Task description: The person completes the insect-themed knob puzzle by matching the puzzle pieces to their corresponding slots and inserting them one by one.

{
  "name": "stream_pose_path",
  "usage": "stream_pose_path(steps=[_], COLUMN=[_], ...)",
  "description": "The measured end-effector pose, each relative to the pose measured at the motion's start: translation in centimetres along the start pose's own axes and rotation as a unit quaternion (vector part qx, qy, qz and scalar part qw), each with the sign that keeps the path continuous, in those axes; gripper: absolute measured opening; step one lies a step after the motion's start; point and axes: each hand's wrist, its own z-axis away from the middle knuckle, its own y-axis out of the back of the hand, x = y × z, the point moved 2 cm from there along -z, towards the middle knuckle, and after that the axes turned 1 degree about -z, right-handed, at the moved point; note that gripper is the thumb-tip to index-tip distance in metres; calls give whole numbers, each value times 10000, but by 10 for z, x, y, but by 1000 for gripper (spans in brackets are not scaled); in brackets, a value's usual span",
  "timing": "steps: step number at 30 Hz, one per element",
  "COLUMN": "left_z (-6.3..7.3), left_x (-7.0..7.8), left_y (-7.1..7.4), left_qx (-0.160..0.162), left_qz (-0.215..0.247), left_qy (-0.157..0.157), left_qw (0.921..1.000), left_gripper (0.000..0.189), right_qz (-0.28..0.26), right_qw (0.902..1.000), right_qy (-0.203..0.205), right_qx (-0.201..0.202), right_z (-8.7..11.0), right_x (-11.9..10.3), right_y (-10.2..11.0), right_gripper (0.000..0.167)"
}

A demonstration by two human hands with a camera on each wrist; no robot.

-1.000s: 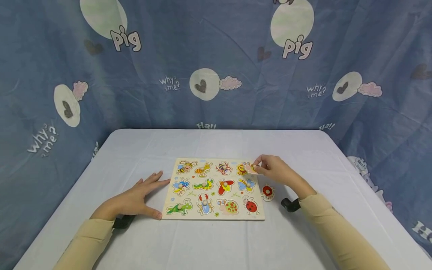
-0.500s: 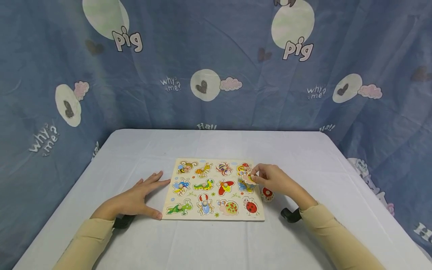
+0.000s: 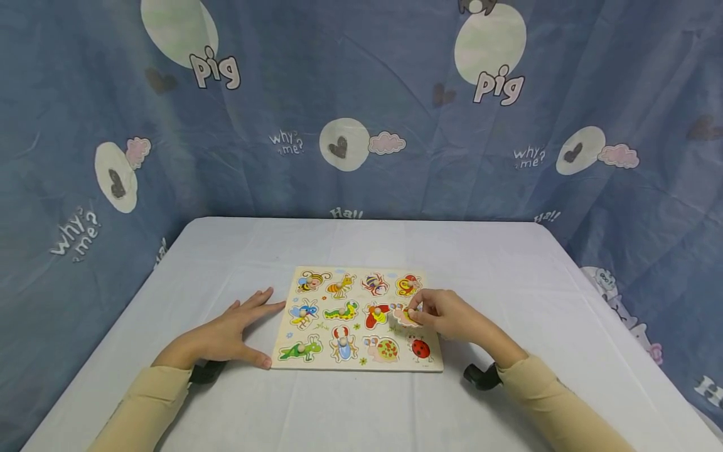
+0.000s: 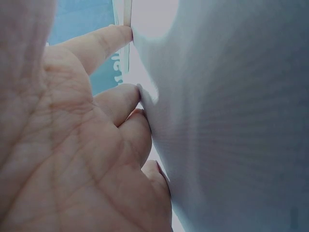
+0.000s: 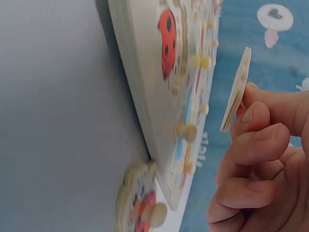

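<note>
A wooden insect puzzle board (image 3: 361, 301) lies on the white table, most of its pictures bearing knobbed pieces. My right hand (image 3: 452, 315) pinches a snail puzzle piece (image 3: 402, 316) by its knob, over the right side of the board. The right wrist view shows the held piece (image 5: 236, 92) edge-on, raised off the board. In the lower row, the printed snail (image 3: 384, 348) and printed ladybug (image 3: 420, 349) show no knobs. My left hand (image 3: 228, 329) rests with spread fingers at the board's left edge, thumb and index finger at its side.
A loose ladybug piece with a wooden knob (image 5: 157, 215) lies on the table against the board's right side; my right hand hides it in the head view. A blue printed curtain (image 3: 361, 169) hangs behind the table (image 3: 361, 414).
My right hand has moved the snail piece from the board's upper right corner toward the front and slightly left. My left hand has stayed in place.
</note>
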Motion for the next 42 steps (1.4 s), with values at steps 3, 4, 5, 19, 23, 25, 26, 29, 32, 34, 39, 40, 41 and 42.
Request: stream_pose_path(steps=[3, 4, 5, 19, 23, 25, 26, 29, 32, 34, 39, 40, 41, 42], left_z=[0, 0, 0, -1, -1, 0, 0, 0, 0, -1, -1, -1, -2, -2], left_x=[-1, -1, -1, -3, -3, -2, -2, -1, -1, -1, -2, -2, -2, -2], left_y=[0, 0, 0, 0, 0, 0, 0, 0, 0, 0, 0, -1, -1, -1], left_qx=[-11, -9, -4, 48, 36, 29, 27, 26, 31, 22, 5, 9, 18, 23], left_qz=[2, -9, -13, -60, -47, -33, -25, -17, -18, -23, -49, -59, -62, -64], left_qy=[16, 16, 16, -49, -49, -45, -43, -31, -22, -13, 14, 12, 8, 5], left_qw=[10000, 10000, 10000, 10000, 10000, 10000, 10000, 10000, 10000, 10000, 10000, 10000, 10000, 10000], left_gripper=[118, 118, 118, 117, 118, 118, 118, 118, 117, 117, 118, 118, 118, 118], right_qz=[-26, -25, -35, 149, 266, 308, 344, 406, 449, 459, 513, 532, 539, 557], right_qw=[9999, 9999, 9998, 9979, 9972, 9969, 9968, 9964, 9958, 9957, 9960, 9960, 9960, 9959], right_qy=[92, 146, 191, 379, 463, 487, 496, 533, 575, 567, 499, 497, 492, 489], right_qx=[-54, -73, -99, -498, -524, -531, -521, -525, -552, -563, -532, -525, -521, -513], right_z=[1, 1, 2, 4, 5, 5, 5, 5, 4, 4, 5, 5, 5, 5], right_x=[-2, -3, -4, -19, -23, -24, -25, -26, -27, -27, -28, -29, -29, -29], right_y=[-5, -6, -8, -35, -41, -43, -44, -47, -49, -50, -51, -51, -51, -51], right_gripper=[9, 9, 9, 6, 5, 6, 6, 6, 6, 6, 6, 6, 6, 6])
